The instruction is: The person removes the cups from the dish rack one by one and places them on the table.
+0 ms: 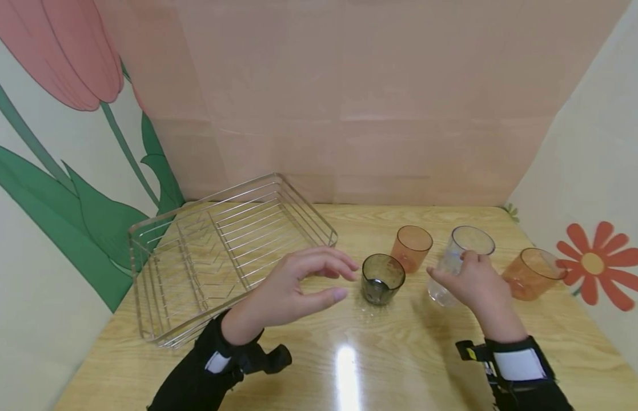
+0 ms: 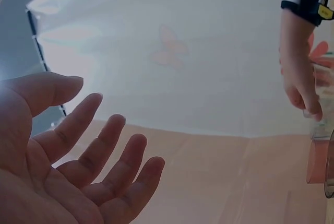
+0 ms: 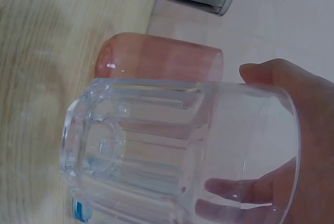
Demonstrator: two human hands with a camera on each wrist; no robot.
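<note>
Beside the right hand [image 1: 480,288] is a clear drinking glass [image 1: 473,231], upright toward the right of the table. The right wrist view shows this clear glass [image 3: 146,145] with a faceted lower part; the curled fingers [image 3: 235,187] show through its wall, the thumb along its side. My left hand [image 1: 293,285] hovers in the air, fingers loosely spread and holding nothing, left of a smoky grey glass [image 1: 381,279]. In the left wrist view that left hand [image 2: 78,166] is palm-up to the camera. An orange glass [image 1: 412,245] stands behind the smoky one.
Another orange glass [image 1: 534,277] is right of the right hand. A wire dish rack [image 1: 277,177] takes up the table's left side. The wooden table [image 1: 380,365] meets a pink back wall [image 1: 339,103]. A blue-edged clear piece [image 3: 78,211] appears low in the right wrist view.
</note>
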